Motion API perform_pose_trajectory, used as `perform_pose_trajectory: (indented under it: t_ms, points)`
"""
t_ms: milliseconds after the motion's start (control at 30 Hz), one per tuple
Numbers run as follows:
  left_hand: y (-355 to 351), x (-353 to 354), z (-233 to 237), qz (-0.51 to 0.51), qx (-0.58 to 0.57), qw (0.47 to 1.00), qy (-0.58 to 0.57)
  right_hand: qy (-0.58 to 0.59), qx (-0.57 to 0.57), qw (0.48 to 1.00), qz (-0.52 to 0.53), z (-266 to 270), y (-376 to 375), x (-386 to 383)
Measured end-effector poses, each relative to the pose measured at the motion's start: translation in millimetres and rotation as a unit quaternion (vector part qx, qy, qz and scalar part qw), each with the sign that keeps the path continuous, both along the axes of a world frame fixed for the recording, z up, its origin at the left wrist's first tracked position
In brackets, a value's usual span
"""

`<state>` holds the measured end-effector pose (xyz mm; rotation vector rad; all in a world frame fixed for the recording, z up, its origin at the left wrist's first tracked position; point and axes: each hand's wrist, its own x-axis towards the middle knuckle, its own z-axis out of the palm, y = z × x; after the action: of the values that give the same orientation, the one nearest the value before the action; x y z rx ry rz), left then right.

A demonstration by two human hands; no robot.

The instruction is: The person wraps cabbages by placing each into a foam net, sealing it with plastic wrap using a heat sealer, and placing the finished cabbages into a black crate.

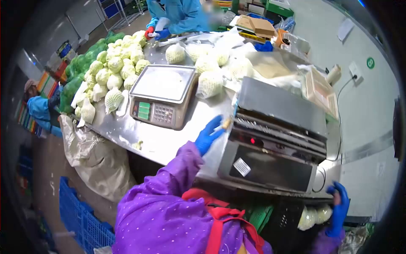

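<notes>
single head-worn view, from above the worktable, forward and down over both arms at close range

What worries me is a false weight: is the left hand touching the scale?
Apart. The head view shows a strip of bare table between the left hand and the near right corner of the scale.

Edges and blur are beating us here!
We're losing the blue-clad co-worker (182,17) at the top edge and the purple top (169,220) at the bottom; the right grip (340,203) is smeared, so we can't tell whether it holds anything, while the white label's (242,167) print and the scale keypad's (163,114) markings are too tiny for us.
</notes>
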<state>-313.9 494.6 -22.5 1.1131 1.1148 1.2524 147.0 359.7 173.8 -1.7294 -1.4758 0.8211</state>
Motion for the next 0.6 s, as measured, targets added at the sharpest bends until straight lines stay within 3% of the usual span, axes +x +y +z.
perform_pose_trajectory:
  t_ms: [33,67,100,167,233,300,400,467,567,600]
  points:
    - [4,-30,9,0.042,-0.046,0.993,-0.096,0.007,0.004,0.997,0.078,-5,36,-50]
    - [14,-54,1,0.093,-0.093,0.989,-0.069,0.005,0.0,0.98,0.199,1,73,-112]
    - [28,-76,-22,0.095,-0.107,0.988,-0.05,0.029,0.006,0.967,0.253,-16,110,-160]
    - [51,-98,-30,0.093,-0.179,0.956,-0.211,0.145,-0.028,0.941,0.303,-46,186,-263]
    - [88,-104,-37,0.11,-0.143,0.971,-0.154,0.298,-0.127,0.913,0.25,-85,268,-348]
    - [146,-109,-82,0.162,-0.082,0.981,-0.072,0.305,-0.129,0.925,0.185,-141,336,-397]
    - [203,-110,-84,0.196,-0.055,0.972,0.117,0.314,-0.254,0.914,0.025,-206,406,-434]
    - [236,-106,-109,0.225,-0.05,0.956,0.182,0.233,-0.251,0.938,-0.06,-241,429,-445]
    - [257,-107,-117,0.22,-0.064,0.965,0.13,0.279,-0.285,0.911,-0.108,-250,444,-449]
    - [268,-107,-139,0.203,-0.064,0.977,0.01,0.307,-0.308,0.896,-0.085,-246,443,-449]
